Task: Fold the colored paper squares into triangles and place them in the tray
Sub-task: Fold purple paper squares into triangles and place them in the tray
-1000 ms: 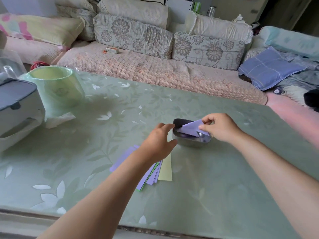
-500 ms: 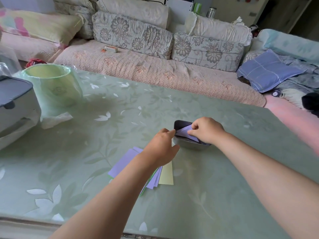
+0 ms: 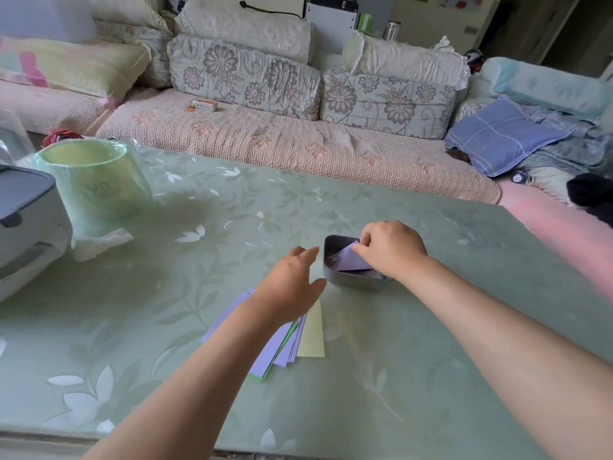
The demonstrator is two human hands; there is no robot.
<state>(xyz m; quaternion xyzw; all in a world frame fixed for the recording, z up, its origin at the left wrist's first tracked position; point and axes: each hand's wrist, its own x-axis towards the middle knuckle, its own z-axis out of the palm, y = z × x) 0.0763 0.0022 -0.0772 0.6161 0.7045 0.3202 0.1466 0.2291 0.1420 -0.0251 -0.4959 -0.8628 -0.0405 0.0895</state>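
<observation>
A small dark grey tray (image 3: 351,283) sits near the middle of the green table. A folded purple paper triangle (image 3: 348,259) lies inside it. My right hand (image 3: 389,249) is over the tray's right side, fingers curled down onto the triangle's upper edge. My left hand (image 3: 292,280) hovers just left of the tray with relaxed fingers, holding nothing. Under and beside my left wrist lies a fanned stack of paper squares (image 3: 285,340), mostly purple, with a green edge and a pale yellow sheet (image 3: 313,336) on the right.
A pale green bin (image 3: 91,175) lined with plastic stands at the back left, with a white tissue (image 3: 99,242) at its foot. A grey and white appliance (image 3: 26,220) fills the left edge. A sofa (image 3: 298,144) with cushions runs behind the table.
My right hand has lowered the purple triangle from above the tray down into it. My left hand stayed beside the tray.
</observation>
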